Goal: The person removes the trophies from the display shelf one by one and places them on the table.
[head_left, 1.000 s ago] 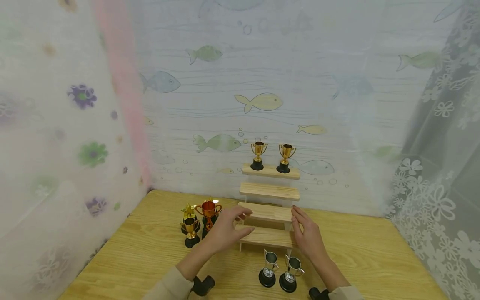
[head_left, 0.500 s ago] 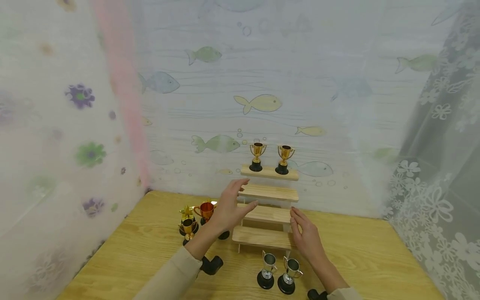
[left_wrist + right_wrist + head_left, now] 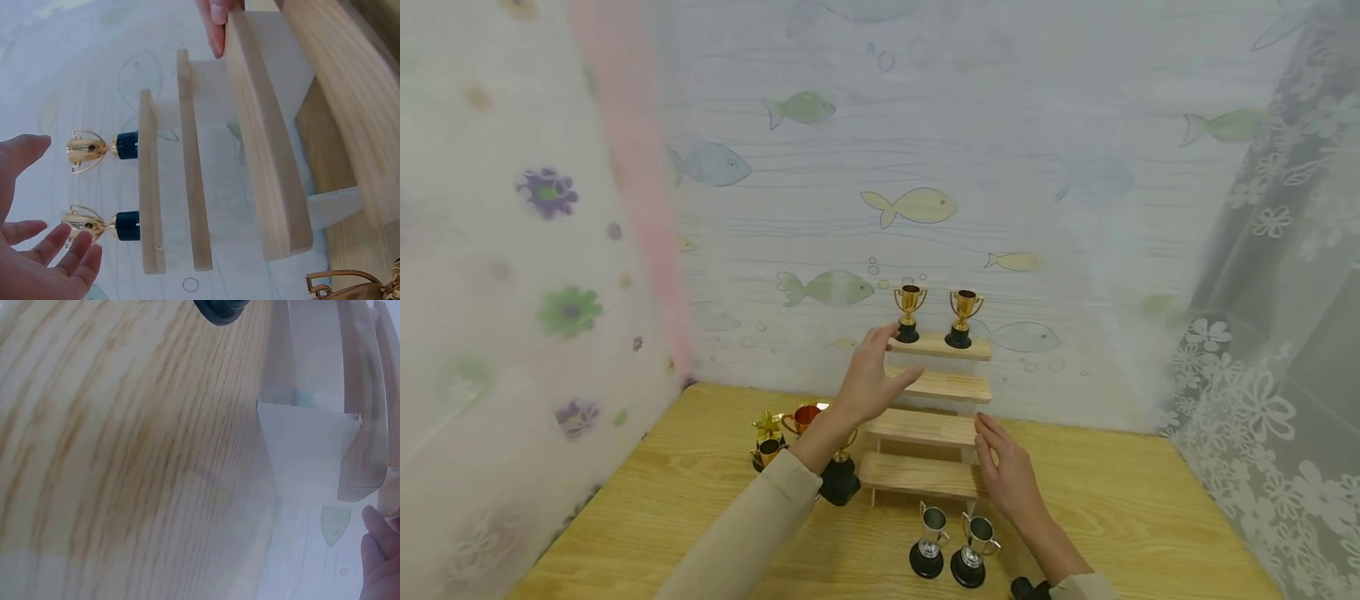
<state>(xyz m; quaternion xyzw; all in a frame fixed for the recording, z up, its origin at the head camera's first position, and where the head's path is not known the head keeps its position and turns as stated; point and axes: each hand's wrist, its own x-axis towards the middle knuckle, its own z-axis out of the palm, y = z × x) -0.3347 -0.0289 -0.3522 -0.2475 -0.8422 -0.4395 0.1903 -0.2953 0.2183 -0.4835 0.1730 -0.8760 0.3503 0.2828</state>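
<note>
A small wooden stepped stand (image 3: 936, 429) with several tiers stands against the back. On its top tier are two gold trophy cups, the left cup (image 3: 909, 315) and the right cup (image 3: 964, 319), both upright on black bases. My left hand (image 3: 871, 385) is raised at the stand's left side, thumb and fingers spread near the left cup; in the left wrist view the hand (image 3: 44, 250) holds nothing. My right hand (image 3: 1011, 479) rests its straight fingertips on the right end of a lower tier, seen also as fingers (image 3: 377, 544) in the right wrist view.
Two silver trophy cups, one (image 3: 929, 542) beside the other (image 3: 973, 552), stand before the stand. Left of it, partly behind my left arm, are a red cup (image 3: 805, 418), a gold star trophy (image 3: 767, 427) and a small gold cup (image 3: 768, 454). Fish-patterned curtain (image 3: 917, 208) hangs behind.
My left hand has risen from beside the lower tiers to the height of the top tier. The right hand stays at the stand's right side. The cups have not moved on the stand.
</note>
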